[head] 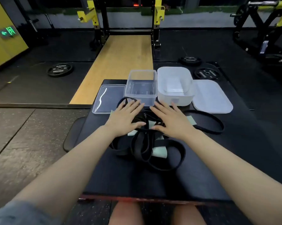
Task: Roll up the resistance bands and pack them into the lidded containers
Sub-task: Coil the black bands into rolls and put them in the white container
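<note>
A tangle of black resistance bands (pixel 143 146) lies on a black platform (pixel 153 181) in front of me, with pale label cards among the loops. One separate band loop (pixel 206 122) lies to the right. My left hand (pixel 125 119) and my right hand (pixel 171 119) are spread flat, fingers straight, over the far part of the tangle. Behind them stand a clear container (pixel 141 88) and a white container (pixel 174 86), both open. The clear lid (pixel 107 99) lies at the left, the white lid (pixel 211 98) at the right.
Black weight plates lie on the floor at the left (pixel 59 69) and back right (pixel 206 73). A wooden lifting strip (pixel 120 62) runs back to a yellow and black rack (pixel 128 17). My knees (pixel 156 213) show at the platform's near edge.
</note>
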`<state>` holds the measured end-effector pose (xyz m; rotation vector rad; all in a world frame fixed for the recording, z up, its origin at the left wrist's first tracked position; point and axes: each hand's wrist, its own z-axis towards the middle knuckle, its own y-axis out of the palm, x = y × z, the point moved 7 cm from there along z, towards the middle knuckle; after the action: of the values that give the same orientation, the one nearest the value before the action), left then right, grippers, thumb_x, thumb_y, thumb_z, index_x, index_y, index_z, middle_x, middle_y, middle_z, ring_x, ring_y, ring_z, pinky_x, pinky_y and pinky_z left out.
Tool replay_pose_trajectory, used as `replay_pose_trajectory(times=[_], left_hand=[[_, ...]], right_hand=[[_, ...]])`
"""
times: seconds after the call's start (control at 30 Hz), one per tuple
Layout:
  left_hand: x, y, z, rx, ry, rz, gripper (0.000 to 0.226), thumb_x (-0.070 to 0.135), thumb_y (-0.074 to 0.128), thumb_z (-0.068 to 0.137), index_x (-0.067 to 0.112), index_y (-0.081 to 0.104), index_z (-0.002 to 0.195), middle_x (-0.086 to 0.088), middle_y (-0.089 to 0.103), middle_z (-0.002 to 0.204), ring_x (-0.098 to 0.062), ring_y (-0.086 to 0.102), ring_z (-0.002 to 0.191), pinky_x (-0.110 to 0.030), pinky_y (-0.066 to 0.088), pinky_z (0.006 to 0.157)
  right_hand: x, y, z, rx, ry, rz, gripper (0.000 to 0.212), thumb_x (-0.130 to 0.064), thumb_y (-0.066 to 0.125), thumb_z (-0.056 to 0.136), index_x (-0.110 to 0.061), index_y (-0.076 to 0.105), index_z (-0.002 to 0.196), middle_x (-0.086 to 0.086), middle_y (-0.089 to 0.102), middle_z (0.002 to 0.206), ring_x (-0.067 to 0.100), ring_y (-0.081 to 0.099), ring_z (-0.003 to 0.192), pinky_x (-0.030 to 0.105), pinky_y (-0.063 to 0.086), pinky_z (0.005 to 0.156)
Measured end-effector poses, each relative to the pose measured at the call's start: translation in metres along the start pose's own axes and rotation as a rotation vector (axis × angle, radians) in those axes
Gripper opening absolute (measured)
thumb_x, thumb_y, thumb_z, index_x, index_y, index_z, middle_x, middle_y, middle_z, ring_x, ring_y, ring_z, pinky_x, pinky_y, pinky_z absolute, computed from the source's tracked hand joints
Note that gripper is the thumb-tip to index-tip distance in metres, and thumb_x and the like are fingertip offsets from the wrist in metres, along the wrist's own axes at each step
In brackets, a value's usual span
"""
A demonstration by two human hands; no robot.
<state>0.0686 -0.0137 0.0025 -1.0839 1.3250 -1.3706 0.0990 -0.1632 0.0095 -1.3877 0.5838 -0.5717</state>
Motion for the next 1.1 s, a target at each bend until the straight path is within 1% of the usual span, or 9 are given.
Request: replay_pose_trajectory(times=[0.1,0.17,0.3,0.43,0.5,0.6,0.73,0.93,1.1], left_hand=[[0.009,0.006,-0.013,-0.073,0.013,-0.125,0.061,0.05,0.04,0.095,0.023,0.026,0.147,0.003,0.02,0.156,-0.013,0.014,0.144,-0.032,0.009,0.116],[0.014,0.013,-0.021,-0.131,-0.006,-0.24,0.048,0.04,0.047,0.095,0.022,0.044,0.139,0.004,0.039,0.147,-0.015,0.033,0.136,-0.031,0.024,0.112],[0.019,0.02,-0.035,-0.142,-0.082,-0.284,0.036,0.021,0.055,0.093,0.022,0.053,0.128,-0.001,0.057,0.124,-0.022,0.051,0.116,-0.034,0.042,0.094],[0.021,0.014,-0.038,-0.121,-0.175,-0.233,0.025,0.016,0.051,0.093,0.019,0.061,0.116,-0.003,0.056,0.112,-0.024,0.054,0.106,-0.035,0.046,0.083],[0.024,0.009,-0.04,-0.118,-0.169,-0.239,0.022,0.017,0.051,0.094,0.019,0.063,0.112,-0.001,0.057,0.111,-0.021,0.054,0.104,-0.033,0.045,0.082],[0.03,0.0,-0.043,-0.112,-0.143,-0.371,0.017,0.017,0.054,0.093,0.018,0.065,0.106,0.004,0.056,0.102,-0.015,0.053,0.1,-0.028,0.042,0.084],[0.038,-0.015,-0.043,-0.02,-0.093,-0.608,0.014,0.008,0.057,0.09,0.013,0.067,0.099,0.011,0.055,0.087,-0.008,0.05,0.088,-0.015,0.035,0.077],[0.03,-0.023,-0.041,0.085,-0.119,-0.769,0.02,0.011,0.065,0.085,0.018,0.066,0.104,0.0,0.06,0.101,-0.011,0.055,0.098,-0.018,0.041,0.088],[0.02,-0.03,-0.043,0.25,-0.184,-0.793,0.02,0.01,0.065,0.086,0.017,0.068,0.104,0.001,0.059,0.103,-0.01,0.056,0.098,-0.021,0.044,0.091]], right_hand=[[-0.009,0.012,-0.009,-0.066,-0.027,-0.028,0.068,-0.056,0.043,0.092,-0.025,0.022,0.149,-0.002,0.013,0.159,0.015,0.001,0.147,0.038,-0.006,0.117],[-0.014,0.024,-0.014,-0.121,-0.035,-0.009,0.064,-0.054,0.043,0.093,-0.025,0.027,0.148,-0.002,0.02,0.157,0.016,0.006,0.147,0.039,-0.003,0.117],[-0.022,0.032,-0.021,-0.155,-0.052,-0.016,0.054,-0.045,0.044,0.096,-0.024,0.035,0.145,-0.006,0.036,0.15,0.018,0.022,0.143,0.04,0.007,0.116],[-0.026,0.028,-0.025,-0.081,-0.023,0.073,0.043,-0.037,0.048,0.096,-0.024,0.047,0.137,-0.002,0.054,0.133,0.02,0.045,0.126,0.034,0.018,0.112],[-0.026,0.023,-0.026,-0.026,-0.02,0.084,0.035,-0.034,0.05,0.096,-0.021,0.055,0.128,0.001,0.061,0.122,0.024,0.052,0.116,0.032,0.028,0.103],[-0.024,0.018,-0.026,0.014,-0.011,0.106,0.03,-0.031,0.053,0.094,-0.019,0.06,0.12,0.002,0.065,0.111,0.026,0.055,0.106,0.033,0.037,0.089],[-0.019,0.017,-0.027,0.05,0.032,0.182,0.028,-0.032,0.054,0.093,-0.021,0.064,0.117,0.001,0.061,0.105,0.024,0.052,0.102,0.031,0.037,0.085],[-0.011,0.01,-0.033,0.142,0.157,0.445,0.02,-0.032,0.059,0.091,-0.021,0.067,0.104,-0.004,0.061,0.093,0.016,0.054,0.094,0.031,0.042,0.075],[-0.017,0.005,-0.04,0.174,0.21,0.789,0.006,-0.03,0.069,0.083,-0.025,0.069,0.085,-0.005,0.066,0.08,0.017,0.061,0.078,0.042,0.051,0.078]])
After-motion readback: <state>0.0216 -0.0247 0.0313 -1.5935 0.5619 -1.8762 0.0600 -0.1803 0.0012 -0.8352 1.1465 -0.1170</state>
